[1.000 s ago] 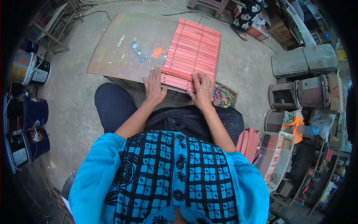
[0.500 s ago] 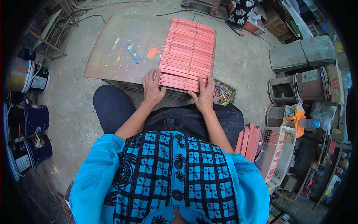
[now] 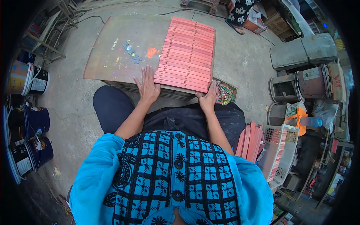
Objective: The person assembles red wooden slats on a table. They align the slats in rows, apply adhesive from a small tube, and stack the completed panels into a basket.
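Many pink-red wooden slats (image 3: 187,52) lie side by side in a packed block, with small round dark marks near their left ends and along the middle. They rest on a worn, paint-spotted board (image 3: 112,56). My left hand (image 3: 149,88) lies open on the board, fingers spread, its thumb at the block's near left corner. My right hand (image 3: 207,99) is at the near right corner, thumb along the front edge and fingers stretched along the right side; some of its fingertips are hard to make out.
A box of thin multicoloured strips (image 3: 224,93) sits right of the board. More pink slats (image 3: 250,140) lean by my right knee, beside a white basket (image 3: 285,159) holding others. Paint buckets (image 3: 39,78) line the left. A blue-grey scrap (image 3: 132,52) lies on the board.
The gap between the nearest slats and the rest has closed. My right hand has slid from atop the slats to their near right corner; my left has shifted slightly left and down.
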Motion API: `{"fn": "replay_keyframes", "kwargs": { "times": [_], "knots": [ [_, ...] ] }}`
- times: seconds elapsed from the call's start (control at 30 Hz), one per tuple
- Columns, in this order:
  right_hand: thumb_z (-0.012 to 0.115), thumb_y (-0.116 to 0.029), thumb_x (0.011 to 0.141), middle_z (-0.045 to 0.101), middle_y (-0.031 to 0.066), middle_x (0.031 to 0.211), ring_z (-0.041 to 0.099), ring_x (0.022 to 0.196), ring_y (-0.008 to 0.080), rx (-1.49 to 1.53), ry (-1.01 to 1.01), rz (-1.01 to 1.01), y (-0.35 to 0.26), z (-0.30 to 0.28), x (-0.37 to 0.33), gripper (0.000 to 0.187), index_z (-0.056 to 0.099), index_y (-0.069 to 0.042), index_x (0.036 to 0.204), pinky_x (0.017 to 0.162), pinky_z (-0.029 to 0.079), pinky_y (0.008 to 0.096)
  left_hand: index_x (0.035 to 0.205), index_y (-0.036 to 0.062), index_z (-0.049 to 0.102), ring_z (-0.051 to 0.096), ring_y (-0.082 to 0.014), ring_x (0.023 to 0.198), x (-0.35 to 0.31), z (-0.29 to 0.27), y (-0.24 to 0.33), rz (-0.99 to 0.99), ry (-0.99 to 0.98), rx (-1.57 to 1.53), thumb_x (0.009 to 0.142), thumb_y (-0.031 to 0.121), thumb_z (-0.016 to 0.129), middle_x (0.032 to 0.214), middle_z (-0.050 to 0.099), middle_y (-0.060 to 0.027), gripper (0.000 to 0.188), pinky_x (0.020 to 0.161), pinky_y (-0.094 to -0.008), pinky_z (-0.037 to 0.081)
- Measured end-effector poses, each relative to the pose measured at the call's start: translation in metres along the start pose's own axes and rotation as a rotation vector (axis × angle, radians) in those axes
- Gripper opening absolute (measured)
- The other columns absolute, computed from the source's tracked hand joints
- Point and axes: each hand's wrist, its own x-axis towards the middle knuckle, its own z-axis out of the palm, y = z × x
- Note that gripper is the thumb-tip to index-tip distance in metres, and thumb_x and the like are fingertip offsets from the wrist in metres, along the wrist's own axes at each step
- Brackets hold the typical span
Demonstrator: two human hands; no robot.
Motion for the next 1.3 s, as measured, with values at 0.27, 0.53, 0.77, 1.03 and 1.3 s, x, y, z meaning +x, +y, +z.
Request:
{"fn": "replay_keyframes", "kwargs": {
  "times": [0.27, 0.53, 0.77, 1.03, 1.3],
  "knots": [
    [0.056, -0.012, 0.07, 0.013, 0.0215, 0.141, 0.008, 0.131, 0.0376, 0.115, -0.047, -0.016, 0.018, 0.007, 0.003, 0.077, 0.02, -0.008, 0.137, 0.103, 0.009, 0.0522, 0.135, 0.013, 0.027, 0.007, -0.0269, 0.134, 0.005, 0.0, -0.005, 0.029, -0.083, 0.043, 0.071, 0.016, 0.047, 0.144, 0.017, -0.0053, 0.067, 0.097, -0.0629, -0.009],
    [0.049, -0.003, 0.071, 0.012, 0.0217, 0.141, 0.009, 0.131, 0.0369, 0.182, -0.078, -0.074, 0.023, 0.005, 0.009, 0.071, 0.02, -0.004, 0.136, 0.107, 0.01, 0.039, 0.133, 0.0144, 0.03, 0.007, -0.027, 0.134, 0.006, 0.005, -0.01, 0.047, -0.067, 0.037, 0.071, 0.014, 0.046, 0.144, 0.018, -0.0053, 0.064, 0.096, -0.0634, -0.008],
    [0.045, -0.003, 0.074, 0.014, 0.0224, 0.141, 0.01, 0.132, 0.0346, 0.208, -0.069, -0.095, 0.022, 0.004, 0.009, 0.065, 0.021, -0.001, 0.135, 0.107, 0.011, 0.0363, 0.133, 0.0147, 0.03, 0.006, -0.0289, 0.134, 0.006, 0.006, -0.012, 0.065, -0.071, 0.041, 0.071, 0.013, 0.045, 0.144, 0.017, -0.0051, 0.064, 0.095, -0.0643, -0.007],
    [0.038, -0.001, 0.075, 0.014, 0.0233, 0.141, 0.013, 0.132, 0.0319, 0.28, -0.076, -0.096, 0.022, 0.003, 0.009, 0.063, 0.02, 0.001, 0.135, 0.107, 0.011, 0.0329, 0.134, 0.0155, 0.029, 0.006, -0.0299, 0.134, 0.007, 0.004, -0.011, 0.051, -0.105, 0.068, 0.073, 0.015, 0.042, 0.145, 0.015, -0.0048, 0.063, 0.095, -0.0645, -0.007],
    [0.038, 0.002, 0.074, 0.013, 0.0218, 0.141, 0.013, 0.132, 0.0305, 0.272, -0.082, -0.103, 0.02, 0.003, 0.008, 0.064, 0.019, 0.0, 0.135, 0.107, 0.012, 0.0319, 0.134, 0.0153, 0.028, 0.005, -0.0298, 0.134, 0.006, 0.005, -0.015, 0.057, -0.104, 0.058, 0.073, 0.015, 0.041, 0.145, 0.013, -0.0045, 0.063, 0.095, -0.0642, -0.008]
  ]
}}
